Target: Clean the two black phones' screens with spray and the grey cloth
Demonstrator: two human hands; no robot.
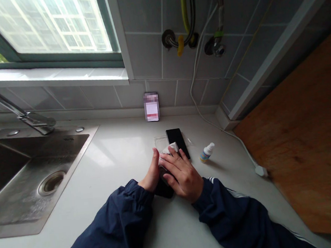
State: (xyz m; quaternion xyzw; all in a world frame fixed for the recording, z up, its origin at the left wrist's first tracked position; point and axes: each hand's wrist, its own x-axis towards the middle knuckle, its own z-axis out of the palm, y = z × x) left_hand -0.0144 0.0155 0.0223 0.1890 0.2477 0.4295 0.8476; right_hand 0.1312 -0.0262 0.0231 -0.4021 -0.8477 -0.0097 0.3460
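While the right hand [182, 173] lies across from above, fingers extended and lightly parted over a white cloth [172, 148], the left hand [150, 177] flanks the dark phone-like slab [163, 190] with its thumb raised. I cannot tell whether either hand pinches anything, since the fingers' undersides are hidden. The slab lies low between the 2 hands, its near end showing between the wrists; its long axis seems to run away from the person. Neither hand is clearly nearer. Just ahead, a black smartphone [179, 138] and a clear plastic piece [160, 142] crowd the fingertips; a small spray bottle [206, 152] stands to the right. Leftward, the white countertop [99, 170] offers wider room, up to the sink [58, 192].
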